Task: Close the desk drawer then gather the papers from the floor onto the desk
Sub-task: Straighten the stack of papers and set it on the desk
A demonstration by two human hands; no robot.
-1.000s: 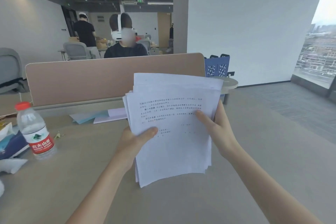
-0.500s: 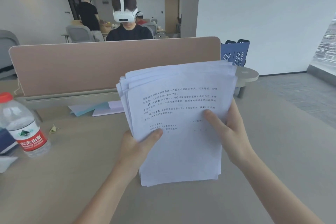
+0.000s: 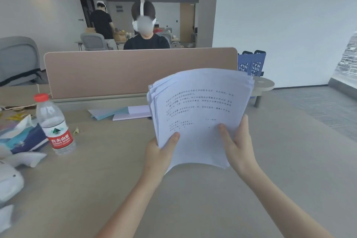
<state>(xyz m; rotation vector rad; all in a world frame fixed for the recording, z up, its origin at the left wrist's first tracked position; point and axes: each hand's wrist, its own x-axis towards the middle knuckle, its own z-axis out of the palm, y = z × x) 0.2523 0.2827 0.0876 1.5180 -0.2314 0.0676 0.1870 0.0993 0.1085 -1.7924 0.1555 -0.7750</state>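
Both hands hold a stack of printed papers upright above the desk, near the middle of the view. The left hand grips the stack's lower left edge, thumb pressed across the front sheet and the other fingers hidden behind it; the right hand clasps the lower right edge in the same way, thumb on the front, fingers wrapped behind. The sheets fan apart slightly along the top and left edges, and the bottom edge bows upward between the two hands (whether it touches the desk cannot be told). The front page carries several lines of dark print. At about 9 o'clock from the stack stands a clear water bottle with a red cap and red label, upright on the desk. Just to its left lies a tissue pack among crumpled white paper. At 10 o'clock from the stack, flat sheets in pale blue and lilac lie against the foot of the brown desk partition. Beyond the partition a seated person in a black top wears a white headset. A blue perforated file holder stands at 1 o'clock.
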